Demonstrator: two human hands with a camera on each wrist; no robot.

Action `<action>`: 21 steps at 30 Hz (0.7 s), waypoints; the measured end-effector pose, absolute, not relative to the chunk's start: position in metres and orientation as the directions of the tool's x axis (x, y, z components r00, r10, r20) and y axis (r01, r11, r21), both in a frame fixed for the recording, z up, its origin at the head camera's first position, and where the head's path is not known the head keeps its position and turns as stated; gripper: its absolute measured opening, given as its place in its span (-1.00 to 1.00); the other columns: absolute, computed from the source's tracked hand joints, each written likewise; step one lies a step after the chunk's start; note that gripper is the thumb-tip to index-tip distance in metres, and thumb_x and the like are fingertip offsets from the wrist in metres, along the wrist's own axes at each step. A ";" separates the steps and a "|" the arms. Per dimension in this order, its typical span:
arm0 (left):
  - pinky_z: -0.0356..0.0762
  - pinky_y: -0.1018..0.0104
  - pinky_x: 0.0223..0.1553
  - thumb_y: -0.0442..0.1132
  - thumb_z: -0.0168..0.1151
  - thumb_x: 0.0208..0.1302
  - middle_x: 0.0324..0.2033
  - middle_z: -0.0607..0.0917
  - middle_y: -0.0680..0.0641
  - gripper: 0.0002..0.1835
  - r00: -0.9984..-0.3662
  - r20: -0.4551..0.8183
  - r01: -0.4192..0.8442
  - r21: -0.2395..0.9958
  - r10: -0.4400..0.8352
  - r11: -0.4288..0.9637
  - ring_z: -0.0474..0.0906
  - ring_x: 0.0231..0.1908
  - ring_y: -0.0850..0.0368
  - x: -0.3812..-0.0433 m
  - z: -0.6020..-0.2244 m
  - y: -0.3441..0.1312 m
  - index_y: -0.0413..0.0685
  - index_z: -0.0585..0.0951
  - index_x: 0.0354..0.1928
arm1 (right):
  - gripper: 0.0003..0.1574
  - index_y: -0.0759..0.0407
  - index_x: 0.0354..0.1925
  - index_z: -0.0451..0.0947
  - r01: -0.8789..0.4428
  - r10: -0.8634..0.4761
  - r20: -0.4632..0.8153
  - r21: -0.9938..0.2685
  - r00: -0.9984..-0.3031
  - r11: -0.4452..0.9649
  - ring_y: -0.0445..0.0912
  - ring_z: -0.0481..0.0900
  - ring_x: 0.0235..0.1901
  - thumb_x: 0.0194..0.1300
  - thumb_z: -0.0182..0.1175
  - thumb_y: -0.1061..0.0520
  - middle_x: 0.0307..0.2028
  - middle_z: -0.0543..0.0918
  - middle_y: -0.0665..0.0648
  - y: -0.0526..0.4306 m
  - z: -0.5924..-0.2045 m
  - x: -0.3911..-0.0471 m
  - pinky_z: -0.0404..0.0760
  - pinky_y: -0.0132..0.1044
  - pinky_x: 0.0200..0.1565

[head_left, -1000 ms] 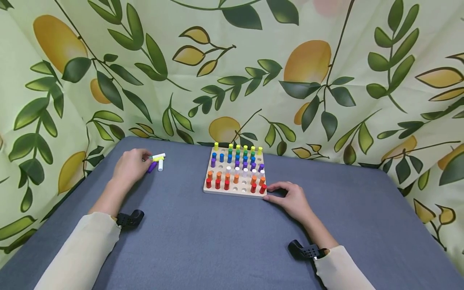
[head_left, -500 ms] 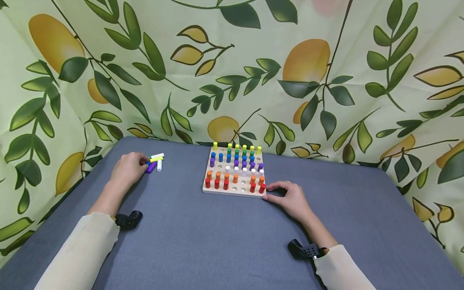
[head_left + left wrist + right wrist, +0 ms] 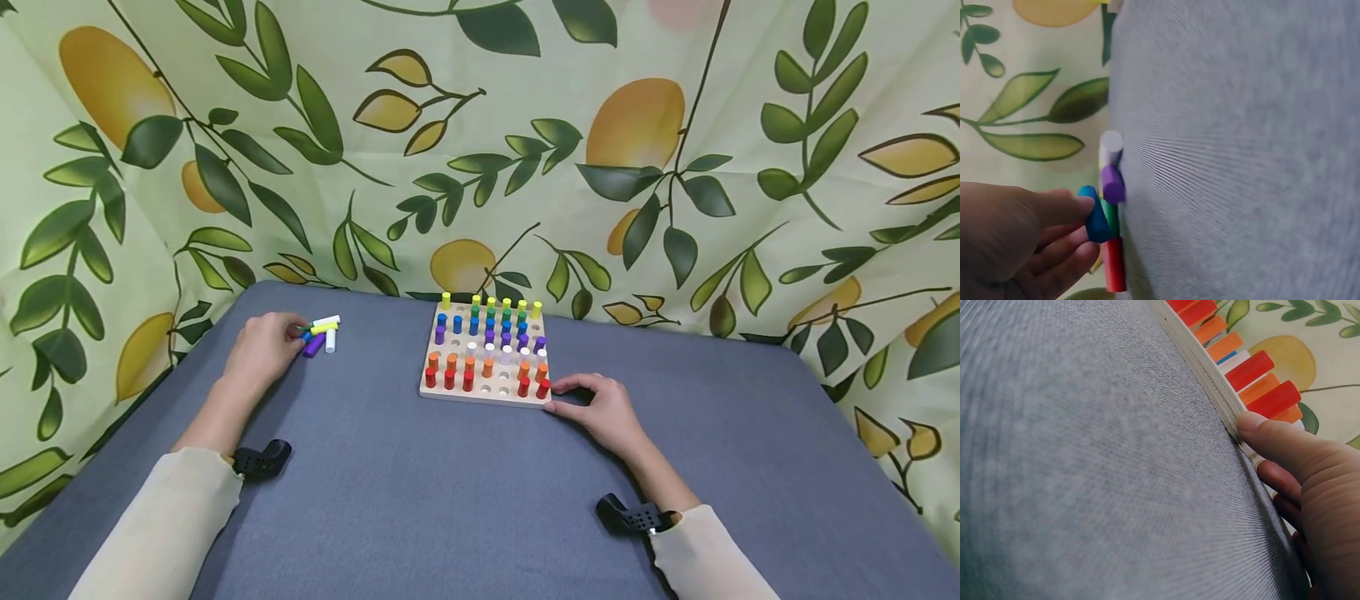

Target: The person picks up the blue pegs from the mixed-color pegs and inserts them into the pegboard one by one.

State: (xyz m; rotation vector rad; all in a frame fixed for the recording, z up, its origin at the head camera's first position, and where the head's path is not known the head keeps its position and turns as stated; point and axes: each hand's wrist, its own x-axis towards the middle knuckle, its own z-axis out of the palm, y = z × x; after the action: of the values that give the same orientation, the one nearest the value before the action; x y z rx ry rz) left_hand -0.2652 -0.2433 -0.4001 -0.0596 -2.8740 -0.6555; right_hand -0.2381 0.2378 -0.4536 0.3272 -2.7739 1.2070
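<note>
In the left wrist view, my left hand (image 3: 262, 354) pinches a blue peg (image 3: 1094, 215) between thumb and fingers. Close around it on the cloth lie loose pegs: a purple peg (image 3: 1113, 185), a green peg (image 3: 1111, 219), a red peg (image 3: 1115, 265), a yellow peg (image 3: 325, 328) and white ones. A wooden pegboard (image 3: 480, 398) stands mid-table, with upright pegs in coloured rows and some bare holes, including in the red and orange rows. My right hand (image 3: 600, 412) grips its near right corner, thumb on the front edge and index finger at the side.
Grey-blue cloth (image 3: 420, 500) covers the table. Behind it and at the sides hangs a curtain (image 3: 510, 92) printed with leaves and fruit. Black camera bands sit on both wrists, the left one (image 3: 262, 460) just above the cloth.
My left hand has shifted slightly down and left beside the loose pegs, and a blue peg now shows at its fingertips. The right hand and the pegboard keep their place.
</note>
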 end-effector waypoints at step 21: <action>0.60 0.15 -0.21 -0.44 0.25 0.20 -0.25 0.74 -0.25 -0.77 -0.906 0.341 0.396 0.474 0.251 0.786 0.69 -0.27 -0.08 -0.264 -0.379 -0.198 -0.30 0.74 -0.10 | -0.63 0.03 -0.16 0.77 -0.243 -0.161 0.182 -0.708 -0.970 0.663 -0.03 0.62 -0.05 0.07 0.57 -0.06 -0.18 0.79 0.04 0.238 -0.457 -0.240 0.51 -0.07 0.08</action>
State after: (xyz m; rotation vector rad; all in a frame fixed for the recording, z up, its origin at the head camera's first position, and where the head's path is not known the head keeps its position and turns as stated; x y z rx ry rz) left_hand -0.2643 -0.1977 -0.3789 -0.5018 -2.7179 -0.8054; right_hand -0.2399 0.2381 -0.4570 0.3376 -2.7689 1.2027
